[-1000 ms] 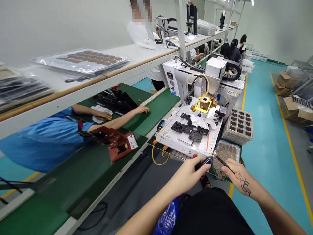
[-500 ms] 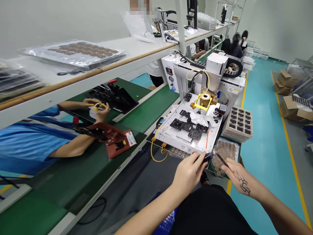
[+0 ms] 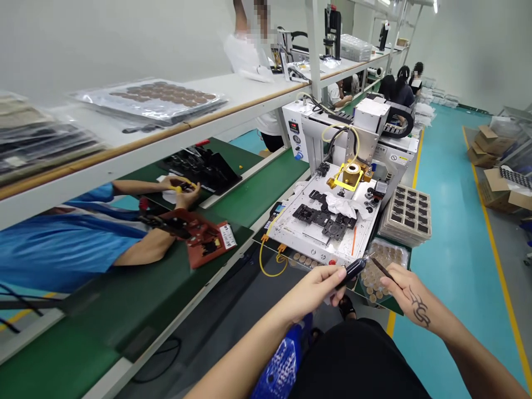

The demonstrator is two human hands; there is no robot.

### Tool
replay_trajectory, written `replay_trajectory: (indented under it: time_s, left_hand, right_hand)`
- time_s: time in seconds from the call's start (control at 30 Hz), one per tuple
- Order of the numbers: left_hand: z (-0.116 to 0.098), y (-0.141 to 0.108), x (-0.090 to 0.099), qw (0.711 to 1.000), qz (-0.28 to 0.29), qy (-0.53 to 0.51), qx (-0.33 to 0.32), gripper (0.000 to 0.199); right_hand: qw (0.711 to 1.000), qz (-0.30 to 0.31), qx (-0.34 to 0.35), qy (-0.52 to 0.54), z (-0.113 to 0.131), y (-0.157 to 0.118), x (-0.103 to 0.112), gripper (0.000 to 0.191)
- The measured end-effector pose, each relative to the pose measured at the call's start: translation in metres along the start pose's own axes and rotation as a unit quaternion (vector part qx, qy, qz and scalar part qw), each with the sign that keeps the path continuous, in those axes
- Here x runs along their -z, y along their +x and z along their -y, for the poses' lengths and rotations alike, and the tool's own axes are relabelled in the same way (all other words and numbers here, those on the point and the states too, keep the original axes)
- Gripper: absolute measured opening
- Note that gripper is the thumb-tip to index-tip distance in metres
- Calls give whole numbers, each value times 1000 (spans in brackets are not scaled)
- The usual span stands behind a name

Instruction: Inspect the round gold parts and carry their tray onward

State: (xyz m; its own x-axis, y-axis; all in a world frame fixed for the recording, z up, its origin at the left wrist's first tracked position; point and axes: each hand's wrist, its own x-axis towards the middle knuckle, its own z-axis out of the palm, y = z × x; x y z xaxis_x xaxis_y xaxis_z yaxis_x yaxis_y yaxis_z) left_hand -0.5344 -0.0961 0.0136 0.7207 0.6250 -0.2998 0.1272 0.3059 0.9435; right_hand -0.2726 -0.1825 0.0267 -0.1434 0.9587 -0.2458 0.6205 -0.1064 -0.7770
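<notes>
My left hand (image 3: pixel 318 285) is closed around a glossy dark cylindrical tool (image 3: pixel 353 271) that points up and to the right. In my right hand (image 3: pixel 406 289) is a thin dark pair of tweezers (image 3: pixel 380 267), pinched between thumb and fingers, its tip close to the cylinder's end. Whether the two tips touch is too small to tell. Behind them stands a white dispensing machine (image 3: pixel 266 238) with black fixture parts (image 3: pixel 322 218), a crumpled white wipe (image 3: pixel 341 205) and a yellow bracket (image 3: pixel 346 180) on its bed.
Right of the machine is a stack of trays with black parts (image 3: pixel 405 213); a clear tray of round brown pieces (image 3: pixel 376 285) lies nearer. At left, a co-worker's blue sleeve (image 3: pixel 75 244) reaches over a green bench beside a red toggle-clamp fixture (image 3: pixel 203 244). A shelf edge (image 3: pixel 187 126) crosses overhead.
The view has shifted slightly, so the scene sits a little farther right. My left hand has turned, showing more of the dark cylinder. The tweezers remain near its tip.
</notes>
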Motion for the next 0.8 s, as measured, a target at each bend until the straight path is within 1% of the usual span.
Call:
replay_trajectory:
  time_s: [0.03, 0.07, 0.1, 0.13, 0.17, 0.2, 0.23, 0.27, 0.3, 0.33, 0.37, 0.4, 0.43, 0.47, 0.5, 0.53, 0.57, 0.6, 0.63, 0.67, 0.7, 0.73, 0.77, 0.8]
  left_hand:
    - [1, 0, 1, 998, 8, -53, 14, 57]
    - [3, -1, 1, 996, 3, -83, 20, 58]
    - [5, -1, 0, 996, -7, -87, 20, 57]
    - [7, -2, -2, 997, -22, -69, 13, 55]
    - [9, -3, -4, 999, -43, -29, -6, 52]
    - [11, -4, -5, 996, -71, 29, -40, 47]
    - [13, -5, -6, 985, -107, 100, -91, 41]
    - [16, -6, -6, 960, -148, 181, -154, 36]
    - [19, -7, -6, 916, -192, 270, -226, 33]
    - [23, -7, -6, 855, -234, 358, -294, 33]
    - [27, -7, -5, 784, -266, 438, -350, 37]
    - [31, -8, -5, 715, -287, 505, -389, 43]
    - [34, -8, -5, 657, -298, 557, -412, 48]
    - [36, -9, -5, 618, -301, 592, -420, 52]
    - [37, -10, -6, 604, -302, 610, -415, 53]
    - [36, -11, -7, 616, -303, 609, -397, 51]
    - [33, -13, -8, 652, -304, 589, -369, 47]
    - [28, -14, -8, 709, -298, 548, -328, 43]
    - [22, -16, -7, 782, -279, 486, -274, 40]
    - [15, -17, -6, 858, -239, 404, -211, 39]
    - [9, -18, -5, 922, -183, 307, -145, 39]
    - [3, -19, -3, 967, -125, 207, -85, 41]
    - [-2, -19, -1, 990, -74, 116, -38, 45]
    - [-5, -19, 1, 998, -40, 43, -6, 50]
  right_hand:
    - [1000, 2, -3, -1, 1, -1, 0, 46]
    - [1000, 7, -3, -2, 2, -2, 0, 45]
    - [1000, 12, -3, -2, 4, -3, 0, 45]
    - [1000, 17, -3, -1, 6, -5, 0, 45]
    - [1000, 21, -5, -1, 9, -6, 0, 45]
    - [1000, 23, -7, -2, 12, -7, 0, 46]
    - [1000, 26, -11, -4, 15, -8, 0, 46]
    - [999, 28, -17, -6, 18, -9, 1, 46]
    - [999, 32, -25, -8, 19, -9, 0, 46]
    - [999, 35, -32, -9, 20, -9, 0, 46]
    - [999, 38, -36, -9, 21, -8, -1, 47]
    - [999, 39, -36, -8, 20, -7, -2, 47]
    - [999, 38, -34, -8, 20, -6, -3, 48]
    - [999, 35, -29, -9, 19, -5, -3, 48]
    - [999, 30, -23, -11, 18, -4, -4, 48]
    - [999, 27, -16, -12, 17, -4, -4, 49]
    - [1000, 26, -8, -11, 17, -3, -4, 49]
    - [1000, 23, -1, -9, 17, -3, -3, 49]
    - [1000, 22, 9, -7, 16, -2, -3, 48]
    - [1000, 20, 18, -5, 16, -2, -2, 48]
    - [1000, 17, 25, -3, 16, -1, -1, 48]
    - [999, 15, 28, -1, 15, -1, -1, 48]
    - [999, 16, 30, 2, 15, 0, 0, 48]
    - [999, 19, 30, 4, 15, 1, 0, 48]
